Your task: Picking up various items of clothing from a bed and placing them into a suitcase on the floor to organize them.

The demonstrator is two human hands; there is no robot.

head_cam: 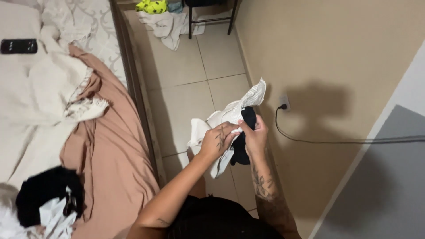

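Observation:
A white garment with fine stripes and a black part (pixel 230 116) hangs in the air between both hands, over the tiled floor beside the bed. My left hand (pixel 218 141) grips its white fabric from the left. My right hand (pixel 254 135) pinches the fabric from the right, next to the black part (pixel 242 146) that hangs below. One striped corner sticks up toward the wall.
A bed (pixel 110 146) with a pink-brown sheet, a cream blanket (pixel 40 93), a dark remote (pixel 18 45) and black and white clothes (pixel 46 197) lies left. More clothes (pixel 166 20) and chair legs (pixel 211 17) are on the far floor. A wall socket (pixel 284 104) with a black cable is right.

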